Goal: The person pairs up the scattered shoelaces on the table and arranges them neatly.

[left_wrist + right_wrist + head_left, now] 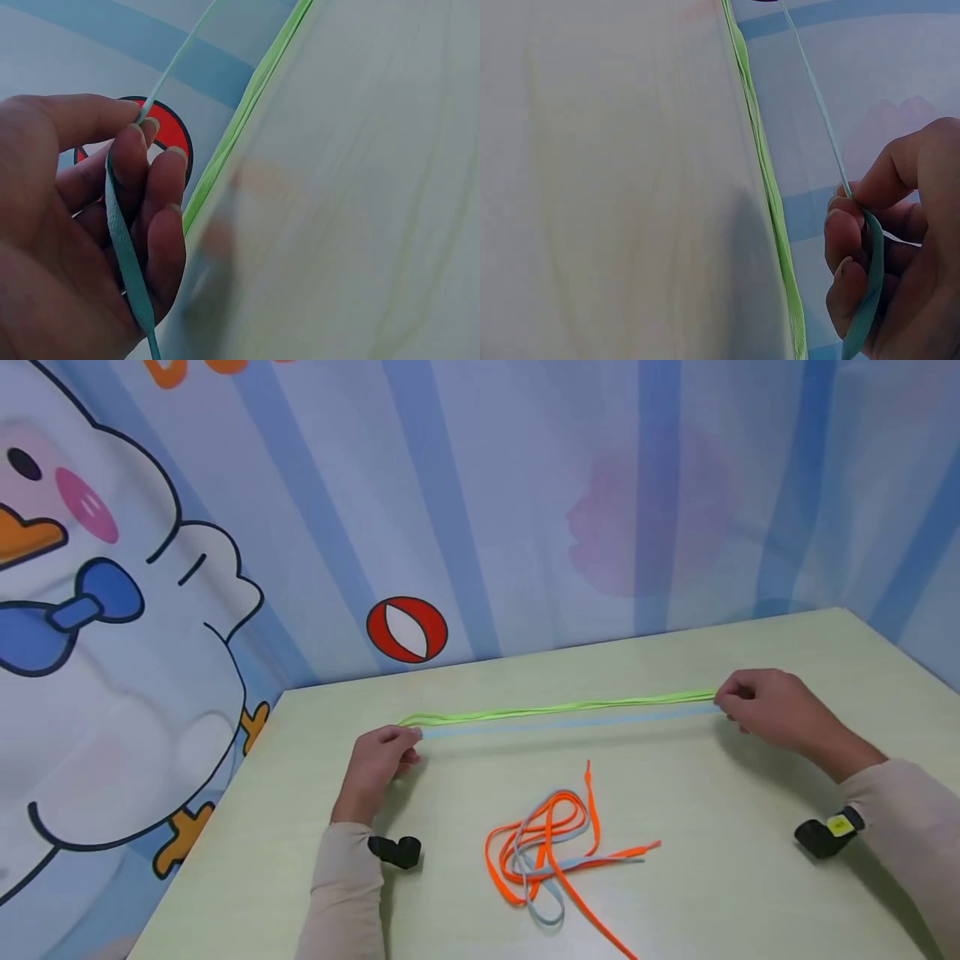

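Observation:
A light blue shoelace [570, 723] is stretched straight between both hands, over the table. My left hand [377, 766] pinches it near one end between thumb and forefinger; in the left wrist view the tail of the lace [126, 247] hangs down across the palm. At the other end my right hand [772, 710] pinches it the same way, its tail [871, 292] dropping past the curled fingers. A bright green shoelace [555, 708], laid in a long doubled strip, runs along the table just behind the blue one, nearly parallel to it.
Nearer on the pale table [712, 877] lies a loose tangle of an orange shoelace [551, 852] and a grey shoelace [551, 917]. A printed cartoon backdrop [525, 510] rises at the table's back edge. Each wrist carries a small black camera [825, 835].

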Motion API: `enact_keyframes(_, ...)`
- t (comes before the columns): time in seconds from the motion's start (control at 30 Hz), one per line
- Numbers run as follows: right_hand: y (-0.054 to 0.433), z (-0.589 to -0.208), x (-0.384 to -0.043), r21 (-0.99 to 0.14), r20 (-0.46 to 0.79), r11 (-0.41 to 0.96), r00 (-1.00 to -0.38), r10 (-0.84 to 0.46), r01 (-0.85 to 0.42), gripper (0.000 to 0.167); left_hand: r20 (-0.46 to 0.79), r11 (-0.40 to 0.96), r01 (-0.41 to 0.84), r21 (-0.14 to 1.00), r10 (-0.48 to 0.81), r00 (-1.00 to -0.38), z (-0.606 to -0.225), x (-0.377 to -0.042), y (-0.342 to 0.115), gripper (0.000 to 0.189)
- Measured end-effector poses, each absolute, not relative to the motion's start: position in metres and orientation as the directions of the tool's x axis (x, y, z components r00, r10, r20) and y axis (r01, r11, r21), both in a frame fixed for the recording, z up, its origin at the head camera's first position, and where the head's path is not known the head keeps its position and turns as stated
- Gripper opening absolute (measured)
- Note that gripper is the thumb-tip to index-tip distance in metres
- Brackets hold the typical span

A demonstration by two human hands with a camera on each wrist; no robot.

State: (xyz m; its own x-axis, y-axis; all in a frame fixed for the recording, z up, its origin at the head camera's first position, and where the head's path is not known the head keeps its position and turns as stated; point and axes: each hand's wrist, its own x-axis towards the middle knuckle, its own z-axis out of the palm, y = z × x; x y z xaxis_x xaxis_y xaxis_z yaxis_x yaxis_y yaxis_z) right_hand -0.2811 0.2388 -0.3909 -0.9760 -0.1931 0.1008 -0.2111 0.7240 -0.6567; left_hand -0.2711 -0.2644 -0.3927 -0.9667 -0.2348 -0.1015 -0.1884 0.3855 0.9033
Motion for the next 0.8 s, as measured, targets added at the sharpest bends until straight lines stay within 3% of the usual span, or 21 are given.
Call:
enact_keyframes(0.53, 0.253, -0.400, -0.290, -0.580, 0.089, 0.782, -0.972, -0.219, -0.229, 0.025, -0.034, 0.528, -0.172, 0.832, -0.260, -0.965, -0.393, -0.269, -0.267, 0.018)
enact_keyframes(0.8, 0.259, -0.400, -0.290, -0.558, 0.059, 0.796, -0.968, -0.243, -0.234, 0.028, 0.018, 0.672, -0.195, 0.714, -0.296, -0.955, -0.394, -0.270, -0.269, 0.019)
